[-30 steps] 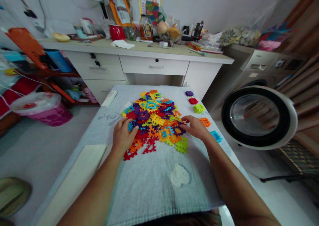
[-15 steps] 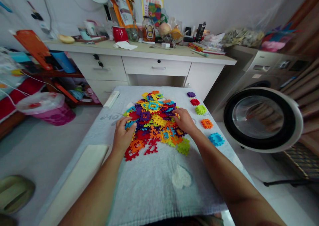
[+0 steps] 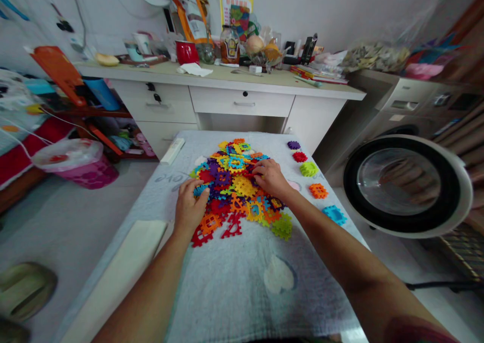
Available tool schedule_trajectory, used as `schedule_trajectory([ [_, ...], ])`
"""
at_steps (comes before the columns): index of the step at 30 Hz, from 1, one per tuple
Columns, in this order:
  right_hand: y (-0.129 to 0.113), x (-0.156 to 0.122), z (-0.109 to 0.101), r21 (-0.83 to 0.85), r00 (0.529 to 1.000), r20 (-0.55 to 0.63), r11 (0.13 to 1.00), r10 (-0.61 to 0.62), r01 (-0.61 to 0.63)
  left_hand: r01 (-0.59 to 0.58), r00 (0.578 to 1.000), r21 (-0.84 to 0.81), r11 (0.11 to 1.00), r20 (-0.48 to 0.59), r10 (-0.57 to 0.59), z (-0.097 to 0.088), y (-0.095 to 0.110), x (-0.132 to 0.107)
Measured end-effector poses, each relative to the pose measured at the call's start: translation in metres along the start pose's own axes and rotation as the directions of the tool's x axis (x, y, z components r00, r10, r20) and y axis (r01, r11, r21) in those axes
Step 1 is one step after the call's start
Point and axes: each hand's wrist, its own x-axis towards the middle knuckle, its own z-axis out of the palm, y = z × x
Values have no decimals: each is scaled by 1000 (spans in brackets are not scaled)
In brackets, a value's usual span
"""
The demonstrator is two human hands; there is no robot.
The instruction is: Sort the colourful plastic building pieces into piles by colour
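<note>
A heap of interlocking plastic puzzle pieces (image 3: 244, 186) in red, orange, yellow, green, blue and purple lies on the cloth-covered table. At the heap's left edge rests my left hand (image 3: 191, 206), thumb and fingers apart around a blue piece (image 3: 200, 189) without visibly gripping it. My right hand (image 3: 271, 177) reaches over the right side of the heap, its bent fingers spread among the pieces; what the fingertips touch is partly hidden. Along the table's right side stand separate purple (image 3: 294, 145), red (image 3: 300, 156), lime green (image 3: 309, 169), orange (image 3: 318, 191) and blue pieces (image 3: 335, 215) in a row.
A grey cloth (image 3: 227, 287) covers the table. White strips (image 3: 141, 237) lie by its left edge, with a small white box (image 3: 172, 151) farther back. Beyond is a cluttered desk (image 3: 227, 83). To the right, a washing machine's round door (image 3: 406, 184) hangs open; a pink bin (image 3: 81, 166) stands left.
My right hand has moved left and slightly up, further over the heap. My left hand stays at the heap's left edge. The whole view has shifted slightly.
</note>
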Motion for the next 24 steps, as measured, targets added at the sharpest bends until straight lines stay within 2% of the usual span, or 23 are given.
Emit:
schedule_trajectory([
  [3, -1, -4, -10, 83, 997, -26, 994, -72, 74, -4, 1000, 0, 1000, -2, 4, 1, 0, 0],
  [7, -6, -9, -21, 159, 977, 107, 973, -185, 167, 4, 1000, 5, 1000, -3, -4, 1, -1, 0],
  [11, -7, -9, -23, 52, 986, 139, 995, -92, 86, -4, 1000, 19, 1000, -17, 5, 2, -3, 0],
  [15, -6, -3, -16, -40, 965, 256, 997, -50, 62, 14, 1000, 54, 998, -24, -13, 1, -5, 1],
  [21, -5, 4, -10, -41, 943, 332, 999, -16, 32, 20, 1000, 69, 997, -8, -20, 1, -6, 1],
  [24, -4, 7, -8, -22, 944, 331, 1000, -13, 21, 19, 1000, 54, 998, 14, -20, 2, -5, 1],
])
